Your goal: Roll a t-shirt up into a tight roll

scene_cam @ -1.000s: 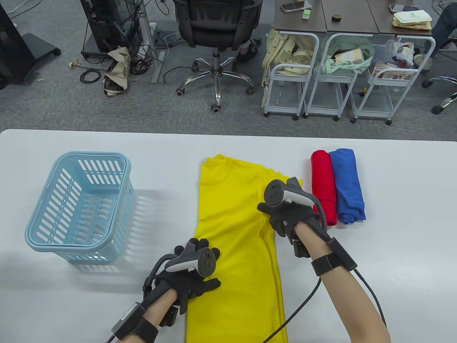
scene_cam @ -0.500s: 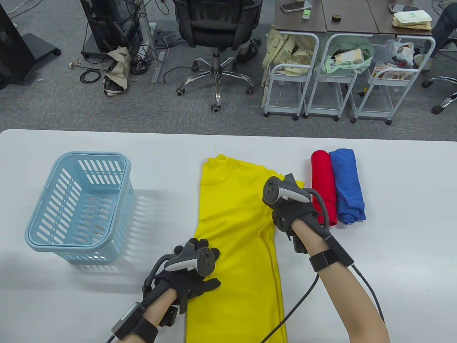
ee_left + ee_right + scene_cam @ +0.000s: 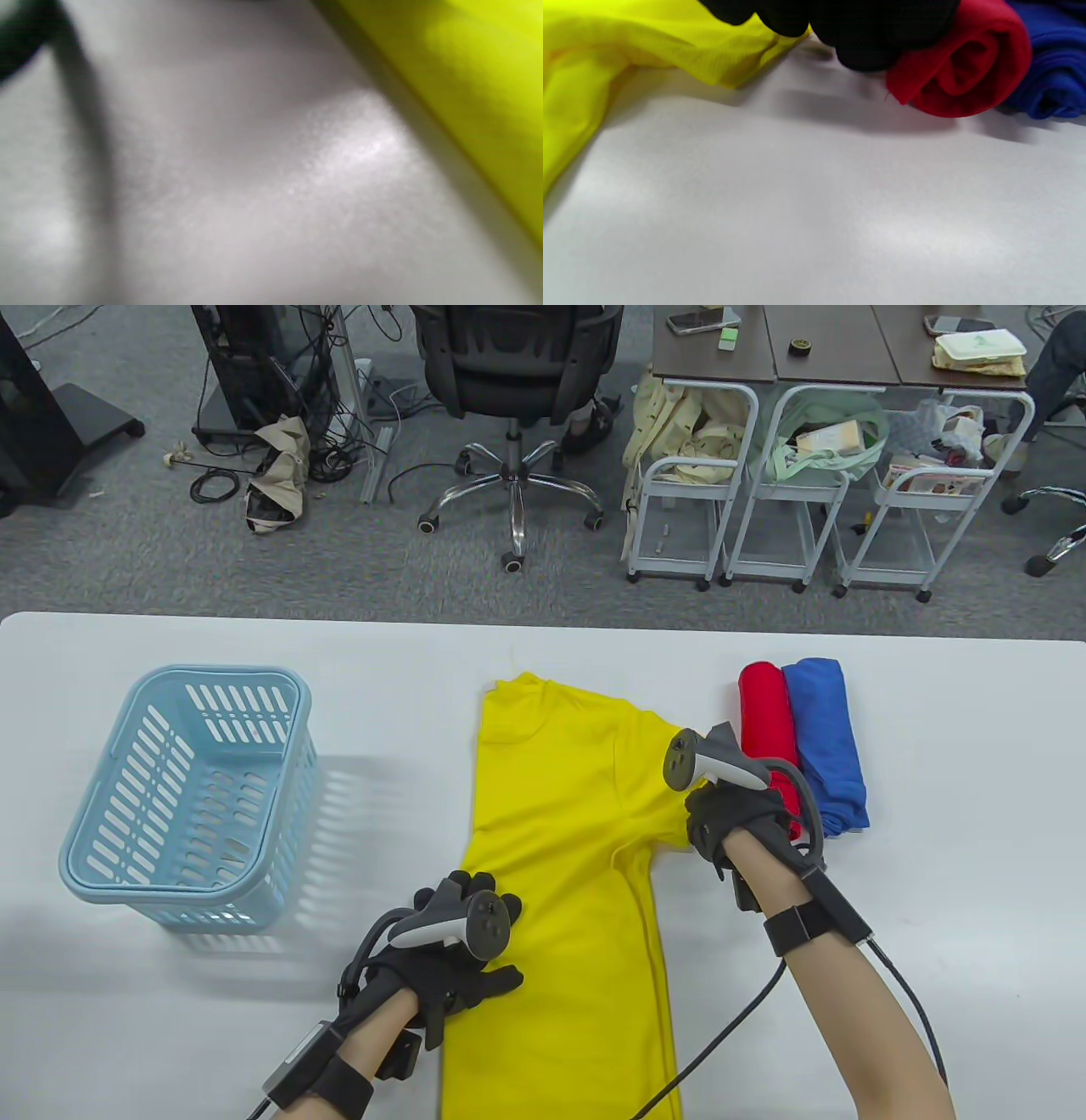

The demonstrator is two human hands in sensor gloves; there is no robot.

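Yellow t-shirt (image 3: 560, 848) lay flat mid-bench, reaching the near edge, unrolled; left hand (image 3: 450, 959), fingers spread, pinned its left side, apparently as anchor, while right hand (image 3: 730, 819) pinched the right sleeve, probably for folding.

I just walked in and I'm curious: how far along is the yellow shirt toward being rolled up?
Early. A red roll and blue roll already lie finished. The yellow t-shirt is flat, unrolled. The right hand grips its sleeve; the left hand presses the lower edge. All rolling remains.
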